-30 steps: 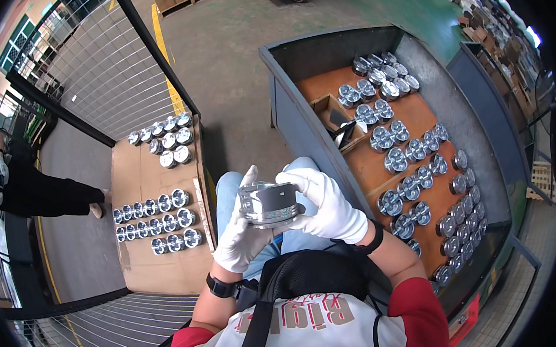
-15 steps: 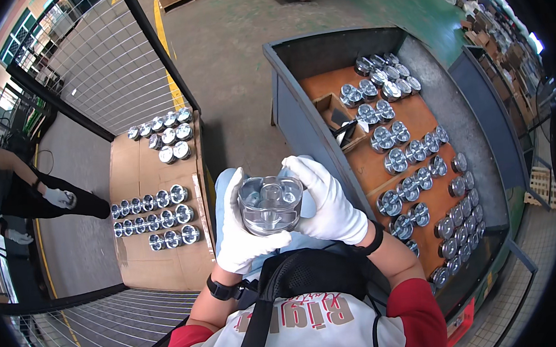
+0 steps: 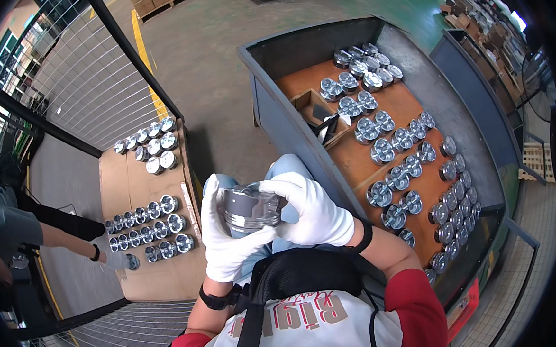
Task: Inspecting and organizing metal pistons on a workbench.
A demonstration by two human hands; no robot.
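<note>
Holding piston [image 3: 249, 209], gloved hands [image 3: 313, 208] near bin edge [image 3: 291, 119], floor ahead [image 3: 213, 81]

Displays, on the white shirt [image 3: 341, 342] below the grip, large red-edged tan letters [image 3: 332, 308], partly covered by a black strap [image 3: 250, 333]; adds, slightly nearer the grip, a short line of red script [image 3: 309, 298].

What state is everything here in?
Piston: held, grooved end down.
Left hand: gloved, gripping the piston.
Right hand: gloved, gripping it too.
Grey bin: open-topped, partly filled with pistons.
Wooden box: open, dark item in it.
Cardboard: lying flat under more pistons.
Co-worker's hand: gloved, at another piston.
</note>
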